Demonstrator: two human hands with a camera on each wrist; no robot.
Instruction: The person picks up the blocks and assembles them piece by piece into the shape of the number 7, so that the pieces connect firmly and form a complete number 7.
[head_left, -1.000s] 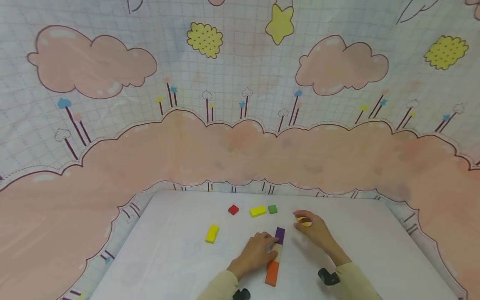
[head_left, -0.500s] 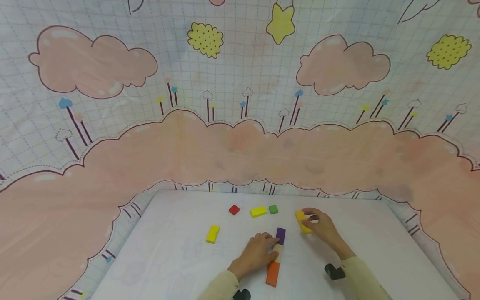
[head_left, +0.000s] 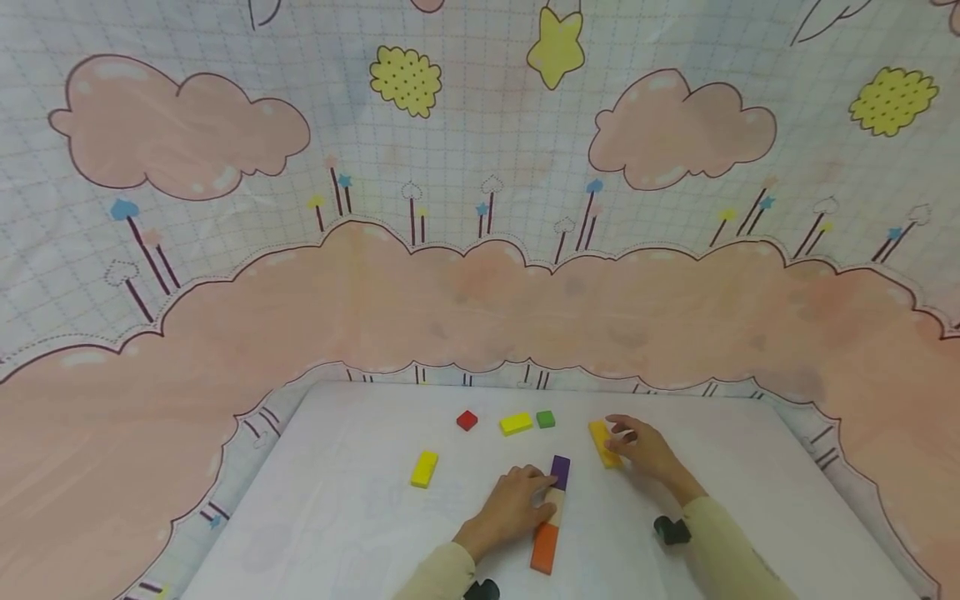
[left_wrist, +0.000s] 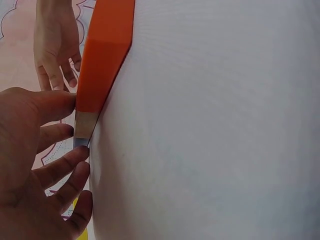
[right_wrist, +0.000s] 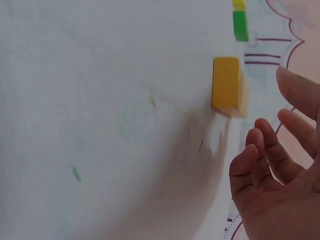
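My left hand (head_left: 508,507) rests against the left side of a straight row of blocks on the white table. An orange block (head_left: 544,548) lies nearest, a plain wooden block (head_left: 555,500) in the middle, a purple block (head_left: 561,470) farthest. In the left wrist view, the left thumb is by the orange block (left_wrist: 102,65) and the other fingers spread along the row. My right hand (head_left: 647,450) hovers beside a deep-yellow block (head_left: 600,437). The right wrist view shows a gap between its loosely bent fingers (right_wrist: 280,155) and that yellow block (right_wrist: 226,82), which lies on the table.
Toward the back of the table (head_left: 315,517) lie a red block (head_left: 467,420), a yellow block (head_left: 516,423) and a green block (head_left: 545,418). Another yellow block (head_left: 424,469) lies to the left. A patterned cloth (head_left: 450,308) hangs behind.
The right hand held the deep-yellow block a second ago; it has turned the block lengthwise, set it down and let go, fingers now apart from it. The left hand stays at the row.
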